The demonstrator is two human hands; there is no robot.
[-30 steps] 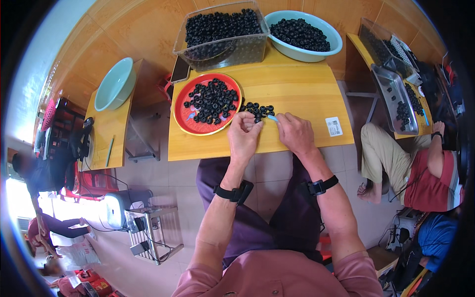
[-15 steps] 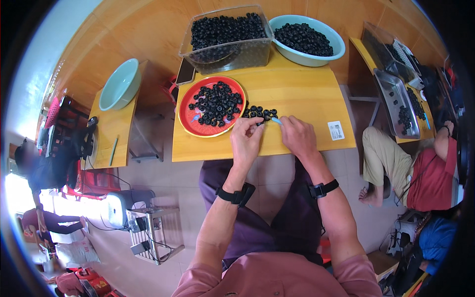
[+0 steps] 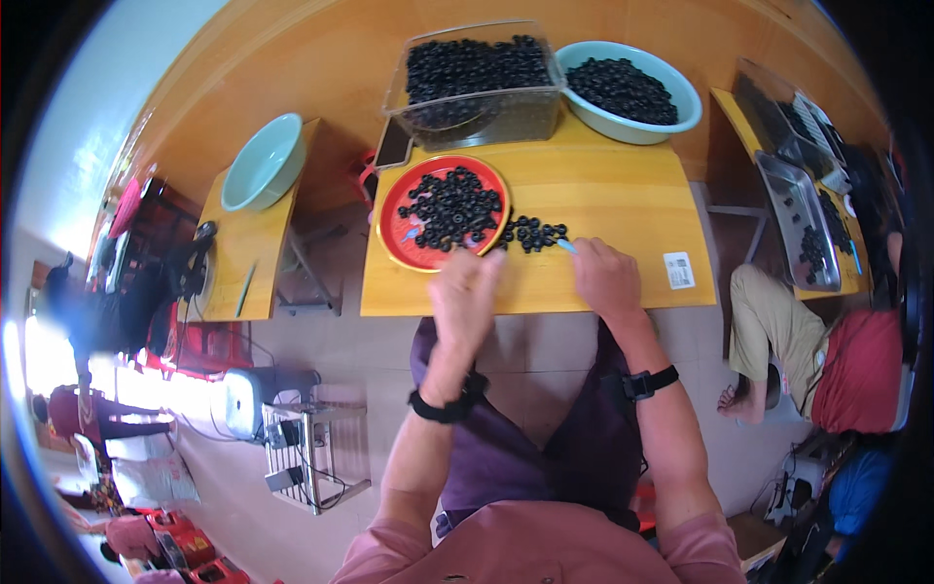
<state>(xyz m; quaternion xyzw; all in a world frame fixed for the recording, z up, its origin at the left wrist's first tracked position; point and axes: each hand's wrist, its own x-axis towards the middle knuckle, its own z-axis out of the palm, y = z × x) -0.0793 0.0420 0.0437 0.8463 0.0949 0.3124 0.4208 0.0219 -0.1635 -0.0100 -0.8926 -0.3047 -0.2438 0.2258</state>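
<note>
My right hand (image 3: 608, 276) is closed around a thin light-blue stick-like tool (image 3: 566, 245), whose tip pokes out past the fingers toward the left. Right at that tip lies a loose cluster of small black round pieces with holes (image 3: 533, 234) on the yellow table. Smeared by motion, my left hand (image 3: 465, 297) is at the near edge of the round red tray (image 3: 391, 230); whether its fingers hold anything cannot be made out. A heap of the same black pieces (image 3: 450, 207) fills much of that tray.
At the back stand a clear plastic bin (image 3: 486, 122) and a pale-blue basin (image 3: 693, 109), both full of black pieces. A white label (image 3: 679, 271) is on the table's right side. An empty pale-blue basin (image 3: 263, 165) rests on the left table. Another person (image 3: 851, 370) sits at right.
My left hand has moved away from the tool tip, leftward and nearer to me, beside the tray. My right hand keeps the tool by the cluster. The whole view has shifted slightly.
</note>
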